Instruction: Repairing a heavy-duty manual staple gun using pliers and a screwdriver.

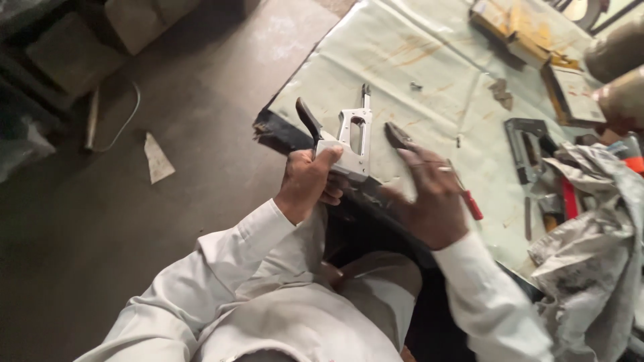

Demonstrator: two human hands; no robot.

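I see a grey concrete floor [134,201] at left. My left hand [307,182] is closed around a silver metal staple gun [349,144] above the pale sheet-covered worktop [416,60]; my right hand [429,198] is spread open, holding nothing, near a crumpled grey cloth [590,234].

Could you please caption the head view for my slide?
Left hand grips a silver staple gun at the table edge; right hand hovers beside it.

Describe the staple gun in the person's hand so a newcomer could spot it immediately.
Start at the pale sheet-covered table and find its near-left edge. There the left hand grips a silver staple gun with a black lever. Unlike the darker staple gun lying flat to the right, this one is held upright.
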